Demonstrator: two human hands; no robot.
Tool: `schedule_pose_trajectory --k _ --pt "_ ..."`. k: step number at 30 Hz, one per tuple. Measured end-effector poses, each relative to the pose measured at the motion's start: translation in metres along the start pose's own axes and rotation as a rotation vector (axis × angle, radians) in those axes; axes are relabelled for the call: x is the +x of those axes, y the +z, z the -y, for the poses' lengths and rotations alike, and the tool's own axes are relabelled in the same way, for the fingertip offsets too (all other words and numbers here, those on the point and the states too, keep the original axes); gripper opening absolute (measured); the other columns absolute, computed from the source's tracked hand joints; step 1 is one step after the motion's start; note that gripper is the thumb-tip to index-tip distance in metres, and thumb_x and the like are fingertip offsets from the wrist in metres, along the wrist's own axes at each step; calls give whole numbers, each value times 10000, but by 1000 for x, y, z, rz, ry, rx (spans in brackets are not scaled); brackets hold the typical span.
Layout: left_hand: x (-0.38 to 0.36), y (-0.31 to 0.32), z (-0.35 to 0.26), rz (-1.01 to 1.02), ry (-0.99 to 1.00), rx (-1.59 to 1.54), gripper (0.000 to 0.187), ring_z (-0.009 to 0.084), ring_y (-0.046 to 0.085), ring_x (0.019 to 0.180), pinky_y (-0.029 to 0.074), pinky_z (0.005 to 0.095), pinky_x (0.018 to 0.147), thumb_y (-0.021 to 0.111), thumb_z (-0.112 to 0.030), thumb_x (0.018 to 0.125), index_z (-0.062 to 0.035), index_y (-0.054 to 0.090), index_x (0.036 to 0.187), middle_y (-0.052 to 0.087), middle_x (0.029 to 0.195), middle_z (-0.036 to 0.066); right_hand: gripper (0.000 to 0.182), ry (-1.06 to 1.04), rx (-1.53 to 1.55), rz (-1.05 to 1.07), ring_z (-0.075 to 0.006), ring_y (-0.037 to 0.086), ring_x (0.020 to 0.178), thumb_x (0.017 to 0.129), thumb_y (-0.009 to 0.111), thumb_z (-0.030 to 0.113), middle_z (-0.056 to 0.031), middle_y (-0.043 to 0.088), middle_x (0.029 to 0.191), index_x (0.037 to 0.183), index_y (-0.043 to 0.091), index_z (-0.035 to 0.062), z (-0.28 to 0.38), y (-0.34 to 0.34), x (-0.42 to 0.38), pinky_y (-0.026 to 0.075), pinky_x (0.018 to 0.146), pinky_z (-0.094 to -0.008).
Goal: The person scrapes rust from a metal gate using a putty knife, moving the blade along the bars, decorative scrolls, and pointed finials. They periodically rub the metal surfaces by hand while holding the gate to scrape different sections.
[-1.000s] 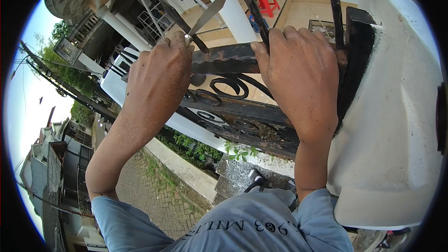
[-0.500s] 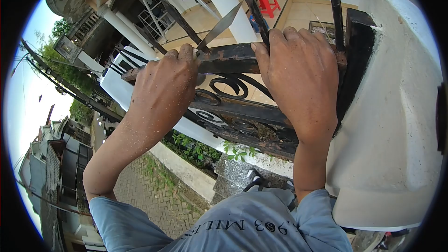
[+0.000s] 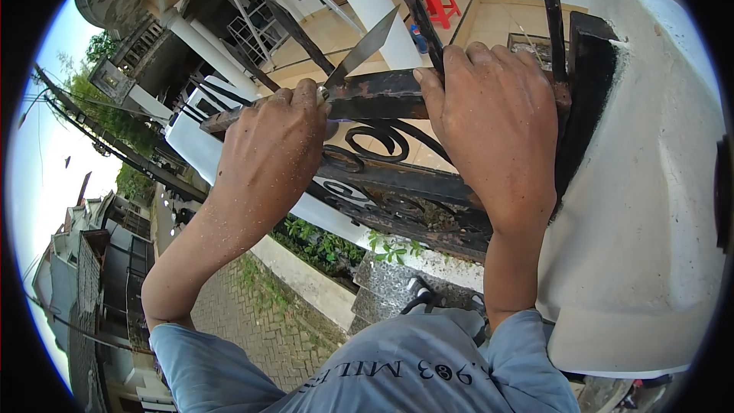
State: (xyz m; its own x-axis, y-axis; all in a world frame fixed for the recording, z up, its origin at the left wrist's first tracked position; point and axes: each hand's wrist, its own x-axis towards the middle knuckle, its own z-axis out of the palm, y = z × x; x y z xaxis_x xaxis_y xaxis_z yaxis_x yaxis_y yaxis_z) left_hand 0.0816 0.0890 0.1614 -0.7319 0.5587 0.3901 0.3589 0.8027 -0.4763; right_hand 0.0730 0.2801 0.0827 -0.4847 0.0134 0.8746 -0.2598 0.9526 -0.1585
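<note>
A black metal fence (image 3: 382, 95) with worn, rusty patches crosses in front of me, with upright bars and curled ironwork. My left hand (image 3: 275, 141) is closed at its top rail, fingers wrapped over it. From that hand a flat, pointed metal blade (image 3: 365, 46) sticks up to the right; its handle is mostly hidden by the fingers. My right hand (image 3: 497, 134) is closed over the rail farther right, beside an upright bar, with the thumb against the rail. Pale dust specks lie on the left hand and forearm.
A pale wall (image 3: 634, 206) rises at the right beside the fence post (image 3: 589, 84). Beyond the fence are a red stool (image 3: 437, 1), a white column (image 3: 367, 0) and a ladder (image 3: 248, 23). Green plants (image 3: 317, 245) grow below, beside a paved lane (image 3: 248, 313).
My left hand and the blade have shifted slightly to the right. My right hand keeps its place on the rail, and the whole view has moved a little.
</note>
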Motion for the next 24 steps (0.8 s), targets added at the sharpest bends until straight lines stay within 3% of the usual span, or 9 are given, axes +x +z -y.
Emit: schedule_pose_trajectory --k 3,7,10,12,14,17,21,24 --pt "8 -13 3 -83 -104 -13 236 383 620 632 466 460 580 541 -146 949 41 572 1088 621 751 217 282 6 -11 17 -265 645 791 898 591 272 -134 651 742 818 672 14 -2 0 2 457 884 -396" --pt "-2 4 -5 42 -53 -11 232 370 634 645 474 457 583 537 -135 949 44 575 1091 634 765 221 286 -8 -31 -4 -268 639 777 897 593 274 -138 650 747 822 675 11 -1 2 0 457 866 -401" --pt "9 -13 6 -122 -111 -17 232 374 634 643 473 463 581 541 -144 948 40 571 1087 628 754 220 291 22 -6 41 -273 635 769 898 591 277 -139 651 751 828 675 7 0 0 2 457 855 -403" --pt "5 -7 -4 -7 -122 37 201 385 634 646 476 458 580 533 -146 951 25 566 1051 627 747 220 292 9 -38 57 -273 635 772 898 590 277 -139 650 748 831 674 6 0 -2 1 456 858 -401" --pt "-1 12 -3 -46 -22 21 189 389 621 626 469 461 573 529 -146 952 15 563 1047 621 742 218 291 13 -31 57 -274 635 775 897 591 277 -138 648 745 832 672 5 2 -1 1 455 858 -397" --pt "19 -17 3 -44 -166 68 183 391 610 615 460 470 571 527 -146 951 23 555 1013 611 741 216 287 37 -7 46 -274 633 780 895 592 274 -138 644 739 833 671 5 0 -1 2 455 857 -394" --pt "8 10 -4 27 -29 93 183 376 618 615 464 462 567 515 -143 959 26 557 1013 614 733 206 284 11 -39 61 -272 633 785 895 591 270 -141 642 738 833 669 5 1 0 1 455 856 -392" --pt "23 -8 8 -114 -100 68 189 380 618 599 470 457 557 524 -144 953 33 557 1011 612 723 211 282 35 -21 64 -271 631 779 897 589 268 -141 639 738 833 668 5 -1 -1 2 455 851 -393"
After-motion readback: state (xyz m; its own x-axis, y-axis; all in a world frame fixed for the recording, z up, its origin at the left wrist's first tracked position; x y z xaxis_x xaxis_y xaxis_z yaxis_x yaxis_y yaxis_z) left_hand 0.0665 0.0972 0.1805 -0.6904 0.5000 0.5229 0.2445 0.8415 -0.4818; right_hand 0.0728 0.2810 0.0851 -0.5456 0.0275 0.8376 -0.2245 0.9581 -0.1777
